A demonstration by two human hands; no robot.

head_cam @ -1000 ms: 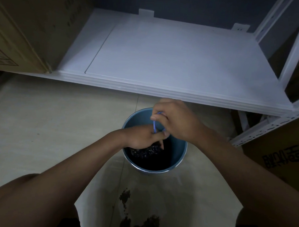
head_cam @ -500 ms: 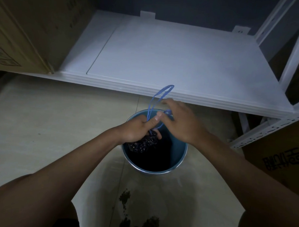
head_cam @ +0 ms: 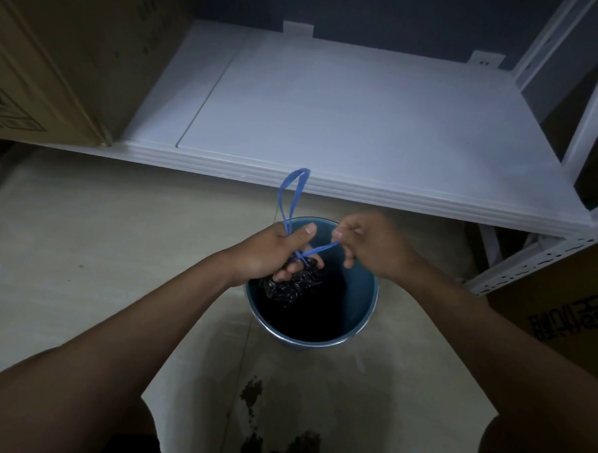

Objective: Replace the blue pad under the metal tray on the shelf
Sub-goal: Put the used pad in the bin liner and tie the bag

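Note:
A blue bin [head_cam: 363,297] lined with a black bag stands on the floor in front of the white shelf [head_cam: 329,125]. My left hand [head_cam: 272,252] grips the gathered neck of the black bag [head_cam: 291,287] over the bin, and one loop of the blue drawstring [head_cam: 292,198] sticks up past my thumb. My right hand [head_cam: 372,245] pinches the other strand of the drawstring and holds it taut to the right. No blue pad or metal tray is in view; the shelf board is bare.
A large cardboard box [head_cam: 48,58] sits on the shelf's left end. Another box [head_cam: 568,299] stands on the floor at right, beside the shelf's white post [head_cam: 591,102]. A dark stain [head_cam: 252,392] marks the floor near my knees.
My hands have drawn apart over the bin. The blue drawstring loop came up out of my grip and the right hand has pulled its strand out to the right.

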